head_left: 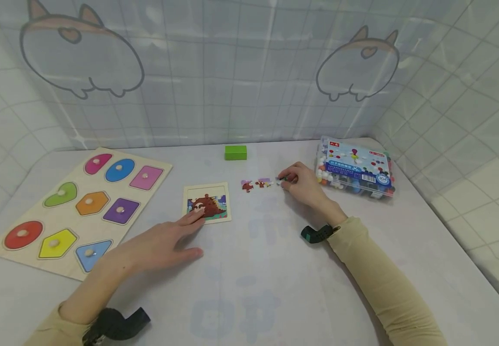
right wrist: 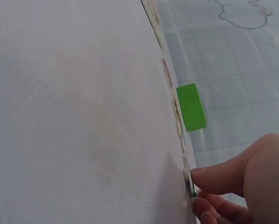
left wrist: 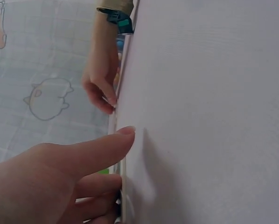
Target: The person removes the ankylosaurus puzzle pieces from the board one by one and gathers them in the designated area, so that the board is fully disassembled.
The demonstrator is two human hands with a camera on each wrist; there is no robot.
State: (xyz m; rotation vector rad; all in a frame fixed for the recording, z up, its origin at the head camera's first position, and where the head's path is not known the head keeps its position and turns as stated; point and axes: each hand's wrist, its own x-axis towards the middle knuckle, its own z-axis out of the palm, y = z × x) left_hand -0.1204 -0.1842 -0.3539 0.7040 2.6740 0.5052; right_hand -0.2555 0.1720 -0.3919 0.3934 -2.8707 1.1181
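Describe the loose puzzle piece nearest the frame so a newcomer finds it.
From the large shape board, go right to the small puzzle frame. Right of it lies the brown-and-purple piece, distinguished as the loose one farthest from the right hand.

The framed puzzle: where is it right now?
In the head view, the framed puzzle lies left of centre, between the knobbed shape board on its left and the loose puzzle pieces on its right; the left hand touches it.
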